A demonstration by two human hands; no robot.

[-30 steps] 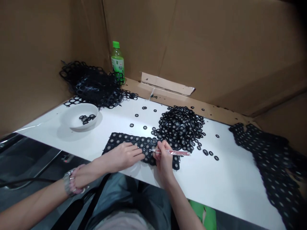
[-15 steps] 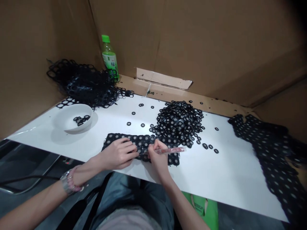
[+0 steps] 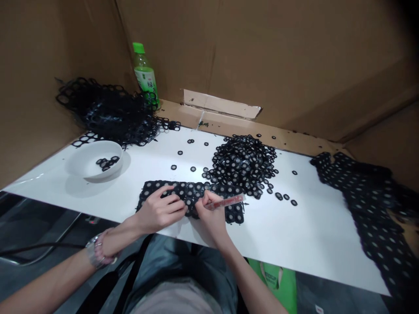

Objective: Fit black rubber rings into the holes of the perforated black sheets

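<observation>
Item one, nearest: the person's lap, in blue denim (image 3: 183, 261), below the counter's front edge, with a green bag (image 3: 271, 279) beside it. Left hand (image 3: 160, 210): fingers loosely together and nearly flat, pressing on a black perforated strip (image 3: 193, 192) and gripping nothing; beaded bracelets and a metal watch (image 3: 96, 252) sit on that wrist. Right hand (image 3: 212, 216): curled in a pen grip, closed on a slim red-and-clear pen-like tool (image 3: 227, 202), its working end hidden by the fingers. The strip lies flat on the white counter (image 3: 294, 248), directly before the person and under both hands; its black rings with grey centres are joined in rows, and its edges look ragged. Work in hand, by judgement: freeing rings from the strip with the tool while the left hand steadies it. The position calls for the strip to be kept pinned and the tool kept at the joins between rings. Further out: a heap of loose rings (image 3: 242, 161), with strays (image 3: 284, 197) scattered about it. To the left, a white bowl (image 3: 75, 163) holds a few rings (image 3: 105, 163). Farthest: a tangled black lattice (image 3: 104, 113), a green-capped bottle (image 3: 144, 74), a long perforated sheet (image 3: 363, 196), and cardboard walls (image 3: 262, 52).
</observation>
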